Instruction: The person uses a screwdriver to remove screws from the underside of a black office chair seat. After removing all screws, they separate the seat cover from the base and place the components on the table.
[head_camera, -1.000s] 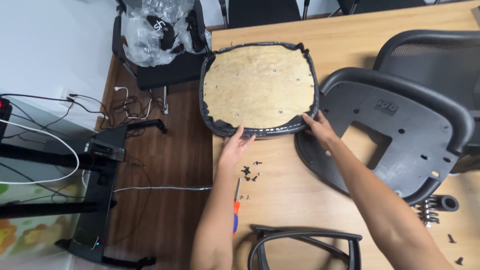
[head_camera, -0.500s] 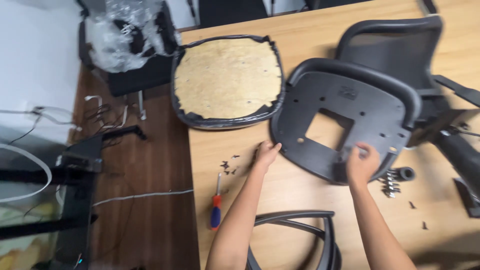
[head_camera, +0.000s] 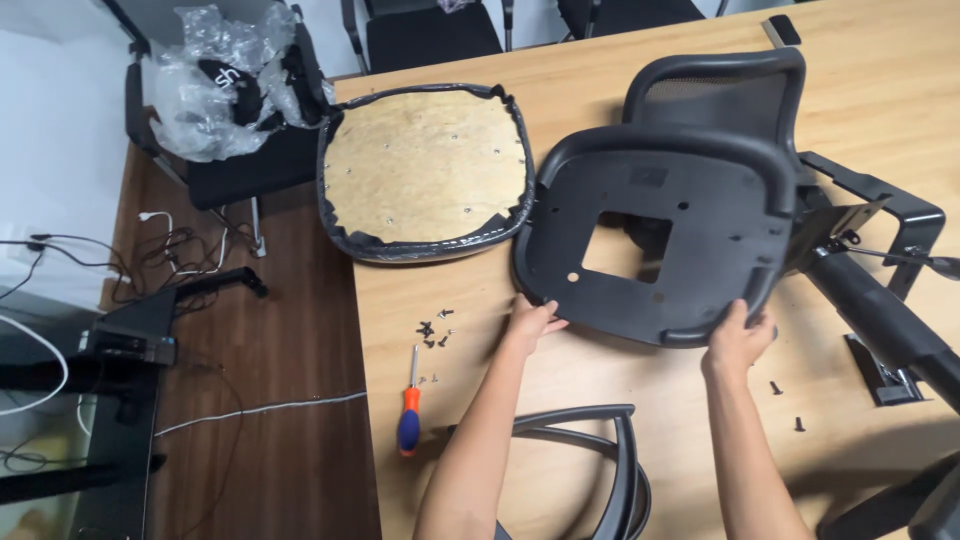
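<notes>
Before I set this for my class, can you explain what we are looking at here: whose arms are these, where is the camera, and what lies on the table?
The camera sits on a person's head and looks down, so the two bare arms are that person's own. The left hand and the right hand grip the near edge of a black plastic seat shell with a square hole in it. It lies on a wooden table. Beside it lies a seat cushion, wooden underside up. Near the left hand are small screws and a screwdriver with an orange and blue handle. A mesh chair back lies behind the shell.
</notes>
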